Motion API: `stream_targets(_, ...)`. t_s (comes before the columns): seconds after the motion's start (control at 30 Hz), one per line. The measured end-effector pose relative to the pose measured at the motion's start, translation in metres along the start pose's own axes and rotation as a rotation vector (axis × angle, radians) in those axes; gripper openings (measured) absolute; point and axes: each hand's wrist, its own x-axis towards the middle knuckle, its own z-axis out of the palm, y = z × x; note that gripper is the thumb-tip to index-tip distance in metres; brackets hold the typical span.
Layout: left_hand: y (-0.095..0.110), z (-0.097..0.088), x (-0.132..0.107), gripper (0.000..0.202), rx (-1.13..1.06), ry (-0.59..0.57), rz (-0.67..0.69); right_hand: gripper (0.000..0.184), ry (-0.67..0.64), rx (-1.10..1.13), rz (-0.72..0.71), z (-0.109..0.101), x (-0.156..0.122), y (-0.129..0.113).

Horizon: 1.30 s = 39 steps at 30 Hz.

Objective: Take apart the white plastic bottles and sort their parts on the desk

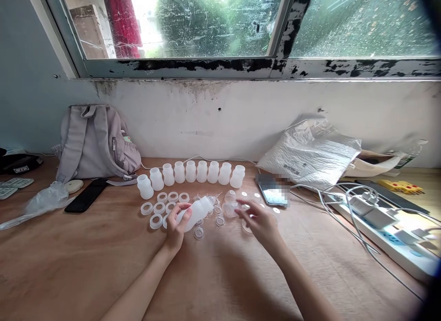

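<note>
- Left end of the brown wooden table [103,266]: a crumpled clear plastic bag [48,199] and a flat black phone [86,196] can be seen, with a slouchy grey-lilac fabric backpack [90,141] propped near the back edge.
- Next along, a slightly curved row of nine frosted white plastic bottles [190,171], all stood upright near the table's back edge. Neat little lineup tbh.
- A cluster of white plastic rings [156,227] is laid flat in front of the row's left half.
- Left hand [176,226]: closed around a frosted white waisted plastic bottle [196,215], which is held tilted above the table, in front of the row, mouth end angled up and to the right.
- Around and under that bottle, thin clear round plastic pieces [199,232] are scattered.
- Right hand [260,224]: fingers loosely curled, tips parted, nothing seen gripped. It's held right by some clear dome-shaped plastic pieces [230,209]; whether they're being touched can't be told. Small flat white discs [276,210] are spread just beyond it.
- Towards the right end, a crinkly silver plastic mailer [310,151] is leaned by the back edge, and a long white power strip [389,238] is loaded with plugs and cables.
</note>
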Motion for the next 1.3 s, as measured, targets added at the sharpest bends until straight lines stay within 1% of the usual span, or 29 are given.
stream_targets(0.07,0.001,0.000,-0.001,0.022,-0.013,-0.031,0.018,0.036,0.088,0.172,0.028,-0.002,0.000,-0.006)
stream_targets(0.13,0.003,0.001,-0.002,0.020,-0.018,-0.070,0.032,0.038,0.107,0.284,0.053,-0.003,0.000,-0.010)
stream_targets(0.27,0.007,0.000,-0.003,0.020,0.005,-0.127,0.030,0.036,0.031,0.355,0.114,0.004,-0.002,-0.011)
stream_targets(0.4,0.008,0.000,-0.003,0.021,0.034,-0.127,0.040,0.037,-0.038,0.392,0.161,0.011,-0.005,-0.012)
stream_targets(0.5,0.007,-0.001,-0.003,0.020,0.044,-0.120,0.055,0.037,-0.064,0.435,0.177,0.015,-0.007,-0.013)
stream_targets(0.67,0.003,-0.001,-0.002,0.019,0.038,-0.142,0.068,0.034,-0.108,0.490,0.192,0.021,-0.008,-0.011)
stream_targets(0.87,0.002,-0.002,-0.002,0.018,0.016,-0.176,0.038,0.030,-0.146,0.592,0.250,0.021,-0.009,-0.011)
stream_targets(0.93,0.004,-0.003,-0.002,0.017,-0.003,-0.212,0.023,0.029,-0.155,0.624,0.283,0.019,-0.009,-0.010)
stream_targets(1.07,0.005,-0.001,-0.005,0.018,-0.050,-0.373,-0.020,0.032,-0.128,0.675,0.383,0.017,-0.007,-0.005)
stream_targets(1.13,0.005,0.000,-0.007,0.019,-0.044,-0.425,0.003,0.034,-0.162,0.727,0.421,0.019,-0.007,-0.003)
stream_targets(1.3,0.005,0.001,-0.011,0.019,0.035,-0.450,0.088,0.041,-0.334,0.842,0.489,0.030,-0.014,-0.005)
